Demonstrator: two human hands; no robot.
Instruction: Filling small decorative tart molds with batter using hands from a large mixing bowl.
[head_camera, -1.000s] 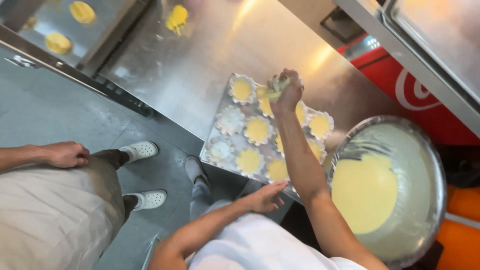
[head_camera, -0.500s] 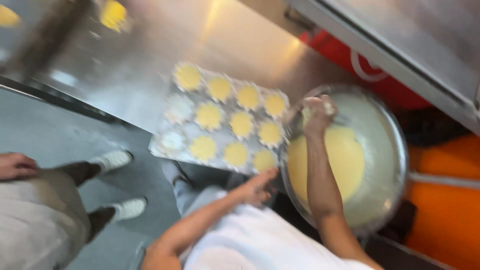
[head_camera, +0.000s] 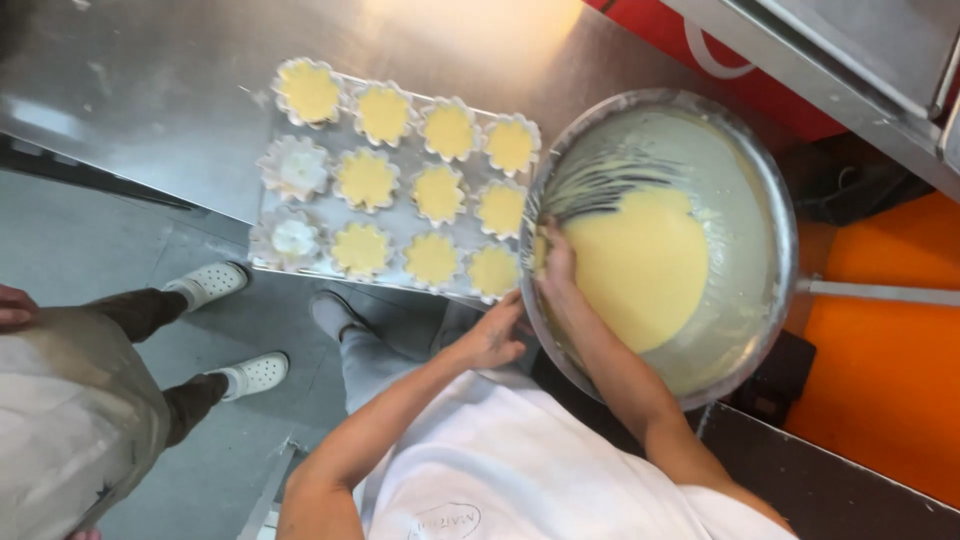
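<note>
My right hand (head_camera: 556, 262) reaches into a big metal bowl (head_camera: 775, 215) of yellow batter (head_camera: 640, 265), at the batter's left edge. Its fingers are closed on a small batter-coated utensil that is mostly hidden. My left hand (head_camera: 495, 337) rests with fingers apart at the near right corner of a metal tray (head_camera: 262, 215), touching the bowl's rim. The tray holds flower-shaped moulds (head_camera: 438, 193). Several are filled with yellow batter, and two at the left (head_camera: 296, 168) show white.
The tray and bowl sit on a steel counter (head_camera: 150, 90). Another person in a beige apron (head_camera: 60, 420) and white shoes (head_camera: 255, 374) stands at the left on the grey floor. Red (head_camera: 760, 90) and orange (head_camera: 890, 330) surfaces lie at the right, under a steel shelf (head_camera: 860, 70).
My right hand has moved from above the tray's moulds rightward and down into the bowl's batter. My left hand has stayed at the tray's near edge. The view has shifted.
</note>
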